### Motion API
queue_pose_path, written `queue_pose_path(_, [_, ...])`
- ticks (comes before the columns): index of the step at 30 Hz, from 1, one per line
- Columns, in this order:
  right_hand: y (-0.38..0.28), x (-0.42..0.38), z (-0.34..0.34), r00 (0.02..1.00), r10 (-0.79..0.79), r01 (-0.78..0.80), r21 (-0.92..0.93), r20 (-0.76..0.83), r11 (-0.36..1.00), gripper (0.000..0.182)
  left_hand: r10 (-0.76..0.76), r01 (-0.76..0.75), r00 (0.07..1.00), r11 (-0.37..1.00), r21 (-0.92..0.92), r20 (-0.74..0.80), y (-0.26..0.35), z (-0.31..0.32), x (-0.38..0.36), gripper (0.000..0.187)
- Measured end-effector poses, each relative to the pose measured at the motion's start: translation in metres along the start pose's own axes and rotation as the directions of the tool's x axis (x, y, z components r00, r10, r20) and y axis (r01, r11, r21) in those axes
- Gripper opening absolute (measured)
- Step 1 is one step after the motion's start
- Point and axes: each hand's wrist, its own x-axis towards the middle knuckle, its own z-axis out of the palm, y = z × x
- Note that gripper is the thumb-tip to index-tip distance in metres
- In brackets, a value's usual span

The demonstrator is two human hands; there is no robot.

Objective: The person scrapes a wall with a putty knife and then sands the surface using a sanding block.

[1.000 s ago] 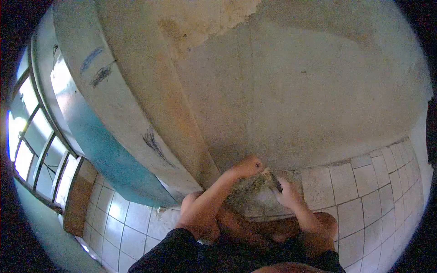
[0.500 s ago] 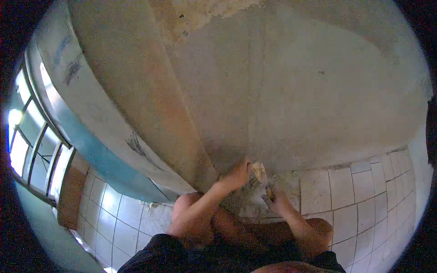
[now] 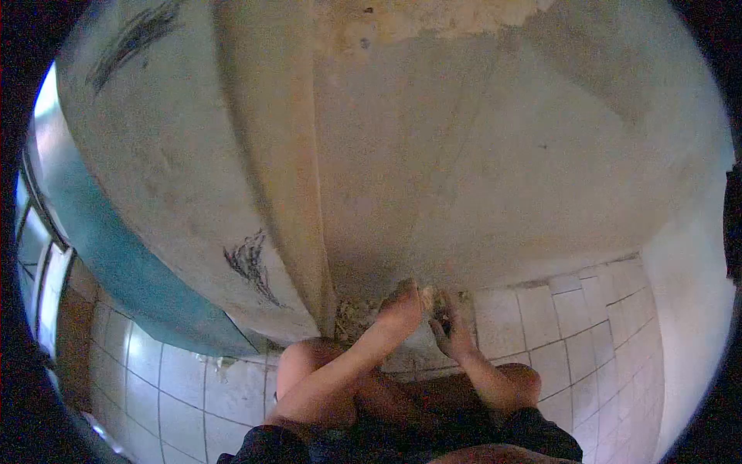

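My right hand (image 3: 454, 334) is closed around a scraper (image 3: 430, 298), low in front of the wall's foot. Pale, crumbly matter seems to coat its blade, and the fingers cover most of its handle. At the blade's left side is my left hand (image 3: 402, 306), fingers curled inward. Whether those fingers pinch the blade or some of the pale matter cannot be made out. Both hands are close together over the floor corner, where loose rubble (image 3: 349, 315) lies beside the left hand.
A plastered wall (image 3: 464, 170) rises ahead, with a rough bare patch at its top. To the left stands a pillar (image 3: 178, 162) with dark scribbles and a blue-green band (image 3: 131, 247). White floor tiles (image 3: 556, 332) spread right and left; my bent knees flank the hands.
The view has turned left, bringing the pillar closer to the middle. My right hand and the scraper have drawn nearer to my left hand, and the blade is now more hidden.
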Motion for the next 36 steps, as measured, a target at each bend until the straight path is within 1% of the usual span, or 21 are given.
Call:
queue_pose_path(1, [-0.007,0.004,-0.007,0.973,-0.224,0.208,-0.219,-0.049,0.953,0.057,0.002,-0.002,1.0,1.0,-0.017,-0.017,0.006,-0.013,0.009,0.035])
queue_pose_path(2, [0.011,0.003,-0.002,0.972,-0.231,0.214,-0.239,-0.045,0.947,0.057,0.085,-0.08,0.996,0.989,-0.127,0.037,0.013,-0.043,0.024,0.034])
queue_pose_path(4, [0.065,0.001,0.013,0.996,0.039,-0.02,0.227,-0.077,0.974,0.052,0.182,-0.159,0.98,0.957,-0.244,0.075,0.022,-0.108,0.05,0.033])
queue_pose_path(5, [0.051,0.005,-0.005,0.996,0.038,-0.019,0.215,-0.084,0.976,0.052,0.305,-0.296,0.952,0.94,-0.169,0.035,0.028,-0.141,0.065,0.032])
queue_pose_path(6, [0.019,0.019,-0.033,0.995,0.092,-0.09,0.054,-0.027,0.994,0.056,0.429,-0.427,0.903,0.9,-0.087,0.005,0.031,-0.163,0.08,0.03])
queue_pose_path(7, [-0.001,0.032,-0.055,0.987,0.158,-0.155,-0.11,0.017,0.982,0.059,0.443,-0.441,0.897,0.893,-0.091,-0.002,0.035,-0.173,0.094,0.03])
queue_pose_path(9, [-0.005,0.055,-0.083,0.998,0.059,-0.062,-0.169,-0.022,0.984,0.06,0.063,-0.129,0.986,0.884,-0.449,-0.157,0.043,-0.189,0.123,0.027])
queue_pose_path(11, [-0.064,0.084,-0.115,0.996,0.049,-0.065,-0.249,-0.071,0.966,0.058,0.017,-0.079,0.99,0.887,-0.456,-0.139,0.053,-0.27,0.133,0.027])
queue_pose_path(12, [-0.083,0.098,-0.124,0.991,-0.065,0.029,-0.286,-0.119,0.958,0.057,-0.04,-0.016,0.993,0.891,-0.454,-0.114,0.054,-0.302,0.134,0.027])
queue_pose_path(13, [-0.097,0.11,-0.134,0.97,-0.182,0.122,-0.327,-0.161,0.937,0.056,-0.082,-0.022,0.975,0.888,-0.459,-0.205,0.051,-0.311,0.136,0.028])
queue_pose_path(14, [-0.107,0.12,-0.143,0.977,-0.141,0.072,-0.376,-0.16,0.924,0.055,-0.123,-0.028,0.948,0.886,-0.462,-0.293,0.044,-0.314,0.135,0.029])
queue_pose_path(16, [-0.13,0.141,-0.158,0.981,-0.099,0.017,-0.429,-0.168,0.903,0.055,-0.229,0.028,0.777,0.943,-0.331,-0.586,0.026,-0.305,0.126,0.031])
queue_pose_path(18, [-0.165,0.158,-0.165,0.946,-0.294,0.187,-0.519,-0.133,0.834,0.053,-0.319,0.079,0.664,0.929,-0.361,-0.676,0.009,-0.318,0.118,0.038])
queue_pose_path(22, [-0.212,0.199,-0.158,0.858,-0.498,0.336,-0.597,-0.125,0.728,0.041,-0.303,0.14,0.664,0.948,-0.285,-0.683,-0.003,-0.343,0.111,0.048])
queue_pose_path(24, [-0.222,0.211,-0.149,0.812,-0.563,0.371,-0.61,-0.152,0.7,0.035,-0.435,0.237,0.869,0.784,-0.573,-0.235,-0.004,-0.362,0.105,0.058])
queue_pose_path(25, [-0.227,0.215,-0.143,0.773,-0.616,0.42,-0.603,-0.154,0.678,0.035,-0.43,0.236,0.872,0.787,-0.57,-0.232,-0.007,-0.349,0.108,0.058])
queue_pose_path(27, [-0.23,0.219,-0.133,0.73,-0.664,0.463,-0.599,-0.16,0.653,0.036,-0.196,0.173,0.72,0.98,-0.102,-0.666,-0.013,-0.311,0.115,0.064])
queue_pose_path(29, [-0.231,0.223,-0.124,0.625,-0.756,0.504,-0.64,-0.193,0.58,0.037,-0.214,0.177,0.714,0.976,-0.124,-0.666,-0.01,-0.31,0.114,0.066])
queue_pose_path(30, [-0.233,0.222,-0.119,0.625,-0.757,0.502,-0.642,-0.194,0.579,0.037,-0.231,0.182,0.71,0.973,-0.144,-0.665,-0.01,-0.31,0.113,0.067])
queue_pose_path(32, [-0.237,0.222,-0.11,0.737,-0.611,0.333,-0.63,-0.289,0.701,0.035,-0.229,0.187,0.72,0.973,-0.135,-0.655,-0.011,-0.318,0.111,0.068])
queue_pose_path(36, [-0.229,0.231,-0.101,0.65,-0.686,0.35,-0.671,-0.329,0.653,0.034,-0.261,0.247,0.749,0.963,-0.109,-0.609,-0.011,-0.31,0.113,0.07])
